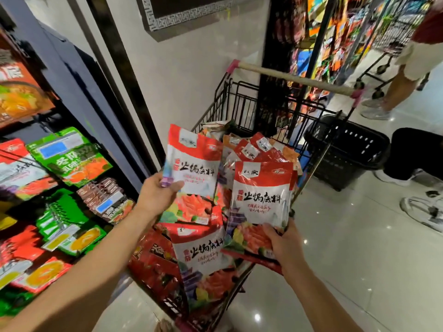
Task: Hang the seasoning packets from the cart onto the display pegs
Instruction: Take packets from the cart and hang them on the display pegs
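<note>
My left hand [157,192] grips the left edge of a red-and-white seasoning packet [194,168], held upright over the cart. My right hand [285,243] holds a stack of the same packets [262,195] by the bottom edge, above the cart's right side. The wire shopping cart [242,104] below is piled with several more packets; one lies face up at the near end [203,257], beside a darker red packet [155,262]. The display pegs [57,212] on the left rack carry green, red and brown packets.
A dark pillar and a pale wall stand behind the cart. A black plastic basket [347,152] sits on the tiled floor to the cart's right. People's legs and shoes are at the right edge [407,75]. Another rack of colourful goods stands at the back right.
</note>
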Demonstrator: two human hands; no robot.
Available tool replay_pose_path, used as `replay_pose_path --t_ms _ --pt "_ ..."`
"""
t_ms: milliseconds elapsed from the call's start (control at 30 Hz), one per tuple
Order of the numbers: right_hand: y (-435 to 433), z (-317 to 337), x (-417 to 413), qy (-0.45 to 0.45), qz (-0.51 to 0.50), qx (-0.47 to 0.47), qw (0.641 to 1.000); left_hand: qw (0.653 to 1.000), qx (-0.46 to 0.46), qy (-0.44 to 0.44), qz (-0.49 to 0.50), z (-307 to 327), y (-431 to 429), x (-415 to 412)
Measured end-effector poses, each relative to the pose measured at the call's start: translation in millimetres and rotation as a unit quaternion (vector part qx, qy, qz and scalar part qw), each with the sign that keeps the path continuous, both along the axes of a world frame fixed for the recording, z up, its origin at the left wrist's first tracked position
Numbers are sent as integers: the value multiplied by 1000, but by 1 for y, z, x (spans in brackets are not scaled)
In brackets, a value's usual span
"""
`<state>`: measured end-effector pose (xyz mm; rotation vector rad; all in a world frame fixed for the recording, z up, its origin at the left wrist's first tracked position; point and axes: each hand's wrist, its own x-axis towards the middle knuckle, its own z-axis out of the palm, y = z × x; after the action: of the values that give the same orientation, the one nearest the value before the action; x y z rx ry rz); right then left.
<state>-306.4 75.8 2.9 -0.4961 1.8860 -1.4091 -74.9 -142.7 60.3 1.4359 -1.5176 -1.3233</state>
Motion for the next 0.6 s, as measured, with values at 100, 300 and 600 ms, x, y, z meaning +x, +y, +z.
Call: replay_pose_path --t_ms 100,300,600 --pt "-9 4 7 11 34 -16 999 995 43 78 -36 12 25 12" --pt "-13 8 16 -9 93 -61 994 984 132 96 -69 -21 71 -17" --pt "-1 5 16 -108 120 -72 984 983 136 67 -108 -48 105 -58"
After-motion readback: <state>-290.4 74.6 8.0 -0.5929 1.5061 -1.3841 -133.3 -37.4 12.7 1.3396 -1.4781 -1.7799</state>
